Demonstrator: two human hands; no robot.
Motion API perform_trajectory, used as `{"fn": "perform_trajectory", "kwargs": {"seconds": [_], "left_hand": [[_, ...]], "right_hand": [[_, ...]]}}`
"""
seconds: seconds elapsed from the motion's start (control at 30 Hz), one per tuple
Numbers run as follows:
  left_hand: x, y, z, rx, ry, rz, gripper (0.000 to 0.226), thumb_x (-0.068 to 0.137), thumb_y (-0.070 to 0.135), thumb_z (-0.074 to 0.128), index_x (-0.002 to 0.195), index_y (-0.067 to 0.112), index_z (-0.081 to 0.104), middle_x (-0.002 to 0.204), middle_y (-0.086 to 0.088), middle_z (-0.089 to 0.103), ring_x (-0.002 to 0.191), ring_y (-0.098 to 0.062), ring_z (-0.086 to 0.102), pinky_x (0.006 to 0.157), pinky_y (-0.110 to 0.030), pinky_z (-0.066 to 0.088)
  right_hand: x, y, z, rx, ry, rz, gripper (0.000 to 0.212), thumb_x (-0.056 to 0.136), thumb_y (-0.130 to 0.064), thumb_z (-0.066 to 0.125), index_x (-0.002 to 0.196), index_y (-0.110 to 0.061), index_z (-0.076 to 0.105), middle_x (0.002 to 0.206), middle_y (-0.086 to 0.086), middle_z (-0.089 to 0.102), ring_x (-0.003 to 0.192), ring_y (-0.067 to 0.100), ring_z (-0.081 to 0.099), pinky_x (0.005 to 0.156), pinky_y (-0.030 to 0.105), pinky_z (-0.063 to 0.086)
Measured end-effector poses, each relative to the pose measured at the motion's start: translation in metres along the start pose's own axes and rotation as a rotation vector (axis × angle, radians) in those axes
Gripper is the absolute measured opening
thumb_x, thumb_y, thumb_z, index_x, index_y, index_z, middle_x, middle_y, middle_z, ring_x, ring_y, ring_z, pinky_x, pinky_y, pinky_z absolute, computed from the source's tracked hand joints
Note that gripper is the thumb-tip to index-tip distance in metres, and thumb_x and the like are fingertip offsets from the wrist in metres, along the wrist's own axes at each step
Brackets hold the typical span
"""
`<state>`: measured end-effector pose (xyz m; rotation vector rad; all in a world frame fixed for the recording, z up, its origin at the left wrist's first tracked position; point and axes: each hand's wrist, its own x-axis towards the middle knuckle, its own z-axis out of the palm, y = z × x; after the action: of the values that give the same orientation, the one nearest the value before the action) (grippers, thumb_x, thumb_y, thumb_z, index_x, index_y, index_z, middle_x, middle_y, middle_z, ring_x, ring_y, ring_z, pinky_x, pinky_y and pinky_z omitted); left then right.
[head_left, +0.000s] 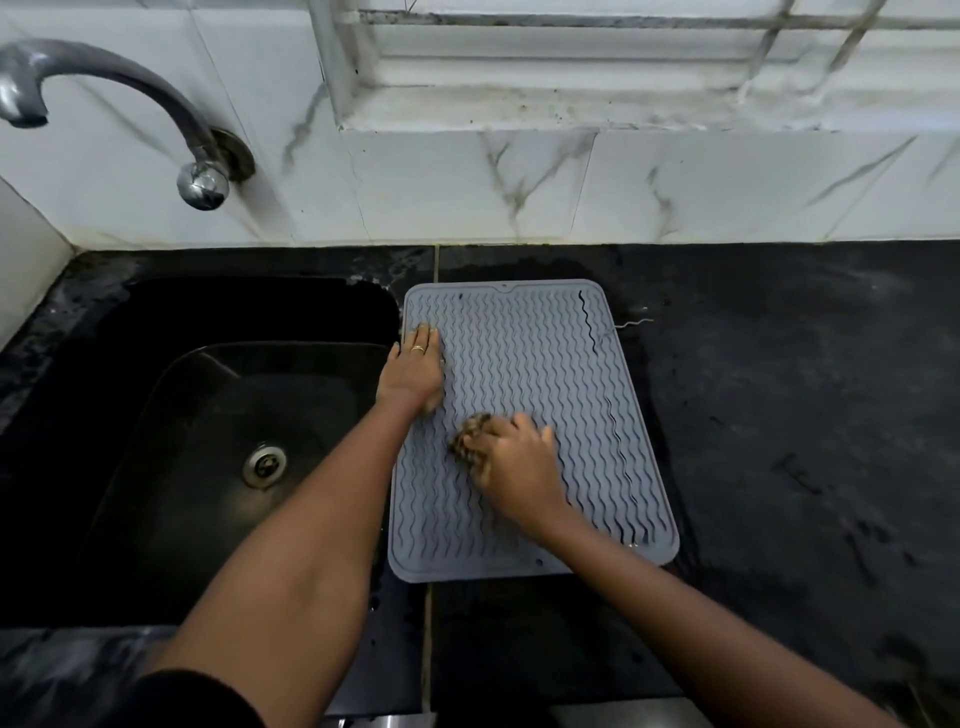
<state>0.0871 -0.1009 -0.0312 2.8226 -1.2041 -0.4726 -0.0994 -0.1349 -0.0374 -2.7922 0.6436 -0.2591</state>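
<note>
A grey silicone mat (566, 364) with wavy ridges lies flat on the black counter, just right of the sink. My left hand (415, 369), with a ring on one finger, presses flat on the mat's left edge, fingers straight. My right hand (514, 457) grips a brownish scrubber (470, 436) and holds it against the middle of the mat. Most of the scrubber is hidden under my fingers.
A black sink (171, 415) with a metal drain (265, 464) sits at the left, under a chrome tap (130, 88) on the marble-tiled wall. The wet black counter (789, 415) stretches to the right. A window ledge (597, 104) runs above.
</note>
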Motion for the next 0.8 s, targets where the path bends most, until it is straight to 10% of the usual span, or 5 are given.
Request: {"fn": "perform_trajectory", "kwargs": {"seconds": [0.17, 0.4, 0.6, 0.8], "left_hand": [[-0.015, 0.005, 0.005, -0.022, 0.005, 0.0, 0.056, 0.104, 0.023, 0.022, 0.152, 0.005, 0.0, 0.162, -0.012, -0.002, 0.15, -0.025, -0.002, 0.122, -0.039, 0.004], [-0.031, 0.007, 0.019, -0.028, 0.04, 0.016, 0.055, 0.104, 0.029, 0.018, 0.153, 0.007, 0.002, 0.162, -0.012, 0.0, 0.15, -0.026, -0.001, 0.122, -0.036, 0.002], [-0.038, 0.003, 0.019, 0.008, -0.02, 0.059, 0.056, 0.104, 0.026, 0.018, 0.153, 0.007, -0.002, 0.162, -0.013, -0.004, 0.15, -0.028, -0.005, 0.122, -0.038, 0.002], [-0.053, 0.003, 0.021, 0.04, -0.006, 0.068, 0.056, 0.105, 0.025, 0.021, 0.153, 0.006, -0.001, 0.162, -0.012, -0.003, 0.15, -0.028, -0.002, 0.122, -0.038, 0.004]], "right_hand": [[0.032, 0.009, -0.024, 0.378, -0.043, 0.067, 0.017, 0.088, -0.02, 0.057, 0.094, -0.022, 0.073, 0.093, -0.003, 0.072, 0.079, 0.015, 0.064, 0.076, 0.039, 0.055], [0.081, 0.011, -0.004, -0.028, -0.199, 0.031, 0.043, 0.094, -0.027, 0.049, 0.137, -0.03, 0.046, 0.146, 0.002, 0.039, 0.13, 0.032, 0.031, 0.107, 0.054, 0.026], [0.006, -0.002, 0.009, 0.031, 0.194, -0.037, 0.021, 0.079, -0.013, 0.066, 0.097, -0.02, 0.074, 0.097, 0.002, 0.07, 0.086, 0.026, 0.055, 0.077, 0.039, 0.039], [0.017, -0.001, -0.017, 0.406, 0.07, 0.09, 0.024, 0.082, -0.009, 0.049, 0.066, -0.014, 0.067, 0.065, 0.006, 0.067, 0.051, 0.013, 0.044, 0.055, 0.022, 0.041]]}}
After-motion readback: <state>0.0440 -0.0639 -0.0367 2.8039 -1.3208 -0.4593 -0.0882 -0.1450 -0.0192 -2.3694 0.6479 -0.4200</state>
